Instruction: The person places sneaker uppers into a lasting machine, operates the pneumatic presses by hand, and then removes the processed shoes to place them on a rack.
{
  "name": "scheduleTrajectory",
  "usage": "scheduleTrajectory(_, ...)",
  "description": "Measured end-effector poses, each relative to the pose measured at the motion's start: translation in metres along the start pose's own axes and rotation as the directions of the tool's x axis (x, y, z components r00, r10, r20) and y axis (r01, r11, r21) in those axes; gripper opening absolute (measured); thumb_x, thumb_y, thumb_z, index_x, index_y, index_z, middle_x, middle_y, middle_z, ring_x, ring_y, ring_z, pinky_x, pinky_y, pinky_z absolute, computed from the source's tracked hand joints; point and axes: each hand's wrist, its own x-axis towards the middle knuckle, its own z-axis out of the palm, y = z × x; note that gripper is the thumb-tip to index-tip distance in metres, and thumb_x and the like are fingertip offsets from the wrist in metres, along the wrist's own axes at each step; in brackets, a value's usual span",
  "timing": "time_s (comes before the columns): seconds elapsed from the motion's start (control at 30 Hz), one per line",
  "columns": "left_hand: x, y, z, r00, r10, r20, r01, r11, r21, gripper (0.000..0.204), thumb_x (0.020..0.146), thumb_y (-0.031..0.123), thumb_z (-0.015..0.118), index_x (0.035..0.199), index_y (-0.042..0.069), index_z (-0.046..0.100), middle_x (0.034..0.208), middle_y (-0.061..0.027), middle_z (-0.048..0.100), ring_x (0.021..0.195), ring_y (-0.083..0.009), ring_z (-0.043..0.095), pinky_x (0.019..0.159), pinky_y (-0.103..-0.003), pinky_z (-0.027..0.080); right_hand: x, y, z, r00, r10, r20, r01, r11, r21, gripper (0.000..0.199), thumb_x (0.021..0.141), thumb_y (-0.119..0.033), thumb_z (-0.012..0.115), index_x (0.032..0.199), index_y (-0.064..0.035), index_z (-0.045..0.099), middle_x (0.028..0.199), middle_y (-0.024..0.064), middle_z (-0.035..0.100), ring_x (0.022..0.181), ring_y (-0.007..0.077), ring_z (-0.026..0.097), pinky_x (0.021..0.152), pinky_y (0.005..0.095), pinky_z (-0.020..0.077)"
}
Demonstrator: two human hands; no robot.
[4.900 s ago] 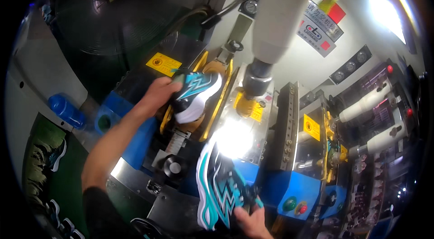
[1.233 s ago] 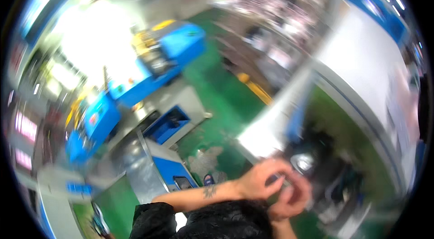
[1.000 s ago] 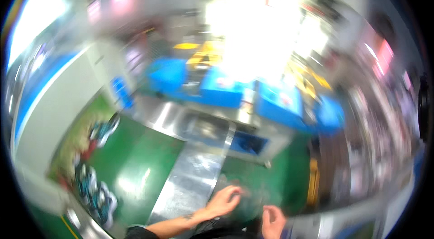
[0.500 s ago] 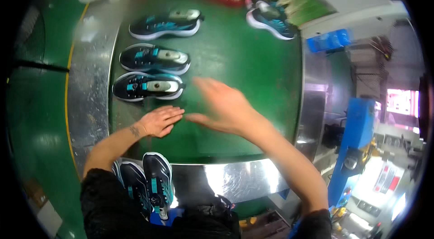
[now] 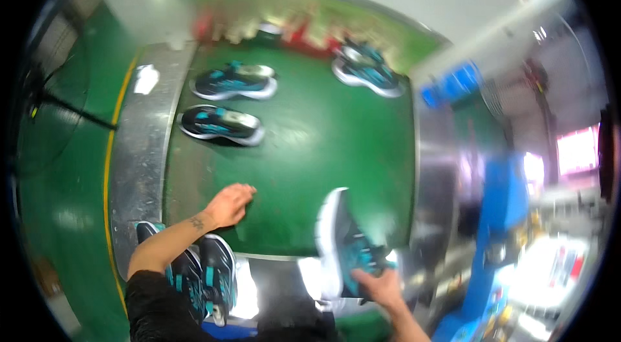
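While the left hand [image 5: 229, 205] is resting on the green tabletop [image 5: 304, 148] with loose, empty fingers, the right hand [image 5: 381, 287] is clamping a shoe [image 5: 343, 245] at the near edge, its long axis pointing away from the person.

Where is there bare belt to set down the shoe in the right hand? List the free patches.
The green belt is bare across its middle and near edge, between the left hand, the held shoe in the right hand and the far-right shoe. The far left is crowded: two shoes.
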Motion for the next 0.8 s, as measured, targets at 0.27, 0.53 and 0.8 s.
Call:
scheduleTrajectory(0.27,0.205,0.412,0.006,0.988,-0.115,-0.103,-0.087,0.139,-0.987,0.092,0.078,0.032,0.072,0.146,0.006,0.016,0.143,-0.019,0.035,0.129,-0.0303,0.04,0.108,-0.046,0.03,-0.165,0.106,-0.148,0.909,-0.322,-0.267,0.398,0.861,0.318,0.053,0.073,-0.032,0.077,0.114,-0.0039,0.058,0.106,0.0101,0.064,0.094,0.0217,0.062,0.083,0.0337,0.0497)
scheduleTrajectory(0.53,0.205,0.707,0.17,0.915,0.235,0.327,0.334,0.011,-0.943,0.074,0.083,0.027,0.062,0.141,0.001,0.025,0.126,-0.0142,0.049,0.112,-0.0236,0.053,0.098,-0.04,0.043,-0.329,0.354,-0.256,0.614,-0.423,-0.666,0.775,0.482,0.409,0.067,0.079,-0.022,0.072,0.134,-0.003,0.038,0.128,0.0108,0.046,0.115,0.0187,0.046,0.098,0.0336,0.0381)
scheduleTrajectory(0.8,0.215,1.013,0.326,0.679,0.515,0.524,0.398,0.341,-0.851,0.069,0.085,0.001,0.061,0.141,0.0,0.021,0.147,-0.0204,0.028,0.136,-0.0289,0.029,0.112,-0.039,0.026,-0.528,0.614,-0.29,0.381,0.537,-0.753,0.809,0.201,0.553,0.069,0.077,-0.02,0.069,0.135,-0.0016,0.036,0.122,0.0108,0.05,0.114,0.0193,0.048,0.094,0.0324,0.0404)
